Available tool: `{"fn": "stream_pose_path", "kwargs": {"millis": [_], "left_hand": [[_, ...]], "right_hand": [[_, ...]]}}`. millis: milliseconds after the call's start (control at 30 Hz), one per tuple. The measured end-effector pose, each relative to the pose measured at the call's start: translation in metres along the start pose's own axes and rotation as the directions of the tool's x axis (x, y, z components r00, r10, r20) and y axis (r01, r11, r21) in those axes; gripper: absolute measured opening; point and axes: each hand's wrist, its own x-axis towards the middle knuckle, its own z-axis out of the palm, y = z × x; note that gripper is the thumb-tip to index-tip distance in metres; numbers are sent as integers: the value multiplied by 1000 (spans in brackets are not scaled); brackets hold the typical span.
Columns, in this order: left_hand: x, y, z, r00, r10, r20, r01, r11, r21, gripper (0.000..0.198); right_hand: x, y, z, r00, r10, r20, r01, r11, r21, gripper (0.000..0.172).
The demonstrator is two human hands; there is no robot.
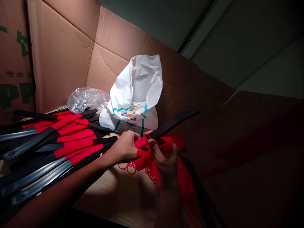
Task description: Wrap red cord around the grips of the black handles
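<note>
A long, flat black strip with a hole near its far end slants up to the right from between my hands. Red stretchy fabric surrounds its lower part. My left hand is closed on the red fabric from the left. On the right, my right hand grips the red fabric and the strip, its thumb pressed near where black meets red. More red fabric bunches beside the right fingers. Below hangs a tangle of red cord loops, partly hidden by my right hand and forearm.
Several flat black strips with red middles lie piled at left. A white plastic bag stands open behind my hands, beside a clear plastic bag. Cardboard walls the back of the table. The right side is dark.
</note>
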Motion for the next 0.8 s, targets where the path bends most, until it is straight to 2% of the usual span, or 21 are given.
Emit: {"fn": "stream_pose_path", "kwargs": {"millis": [67, 100, 133, 267, 467, 667, 733, 800], "left_hand": [[2, -3, 10, 982, -8, -187, 18, 998, 52, 22], [2, -4, 14, 974, 1, -227, 15, 998, 67, 21], [2, -4, 16, 973, 18, -228, -2, 997, 73, 21], [0, 1, 19, 988, 93, -121, -89, 995, 42, 22], [1, 3, 21, 977, 75, -199, -60, 995, 77, 11], [1, -2, 20, 971, 95, -221, -85, 995, 54, 28], [0, 0, 17, 974, 137, -183, -140, 990, -3, 24], [-3, 2, 13, 976, 186, -118, -196, 977, -82, 10]], "right_hand": [[0, 0, 4, 999, 12, -39, -11, 1000, 16, 25], [0, -1, 5, 999, 22, -38, -21, 999, 27, 25], [-1, -1, 5, 999, 30, -26, -29, 999, 39, 26], [0, -1, 1, 997, 42, 58, -48, 993, 106, 33], [-6, -1, 5, 997, 70, 36, -74, 991, 111, 26], [-8, -5, 7, 981, 84, 172, -107, 986, 129, 28], [-6, -3, 5, 978, 109, 178, -132, 984, 122, 29], [-5, 1, 5, 977, 127, 171, -153, 977, 149, 31]]}}
